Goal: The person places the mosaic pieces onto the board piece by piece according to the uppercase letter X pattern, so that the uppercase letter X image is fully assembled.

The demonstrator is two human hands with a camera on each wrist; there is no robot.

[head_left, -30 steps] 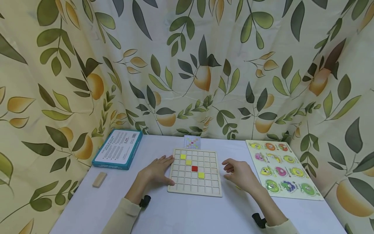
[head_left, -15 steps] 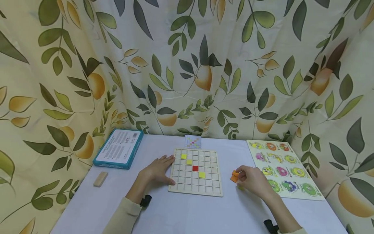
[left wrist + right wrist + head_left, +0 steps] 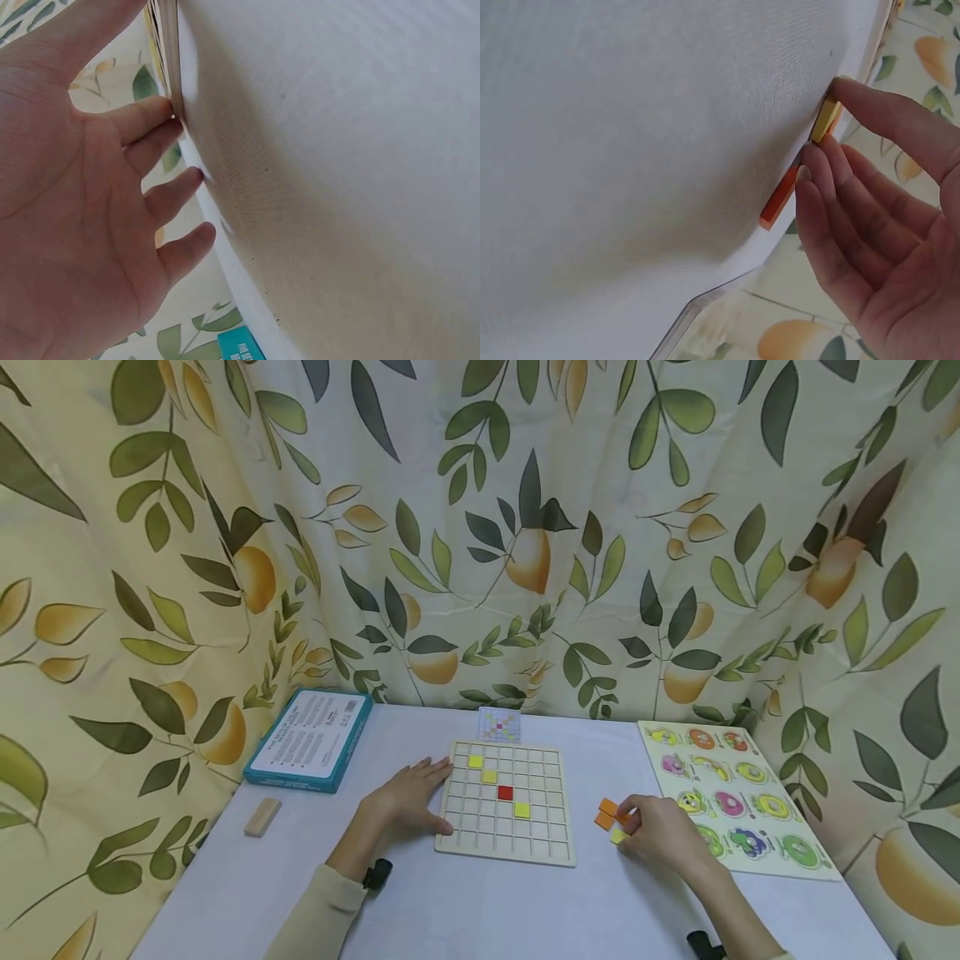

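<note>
A wooden grid board (image 3: 472,839) lies mid-table, with three yellow tiles (image 3: 489,777) and a red tile (image 3: 506,793) in a diagonal row of its squares. My left hand (image 3: 401,802) rests at the board's left side, fingers spread, thumb and fingertips at its edge. In the left wrist view, the left hand's (image 3: 82,195) fingertips meet the board's side (image 3: 169,52). Right of the board, my right hand (image 3: 663,831) pinches a yellow tile (image 3: 826,118) between thumb and fingers at table level. Orange tiles (image 3: 603,820) lie beside it, partly hidden by the fingers.
A small pattern card (image 3: 499,725) is behind the board. A teal box (image 3: 309,739) and a wooden block (image 3: 262,817) lie at the left. The fruit puzzle board (image 3: 738,802) is at the right. Leaf-print curtains (image 3: 480,568) hang round the table.
My right hand has moved right from near the board to the loose tiles, uncovering orange tiles, and its fingers have come down to a yellow one. The left hand keeps its place.
</note>
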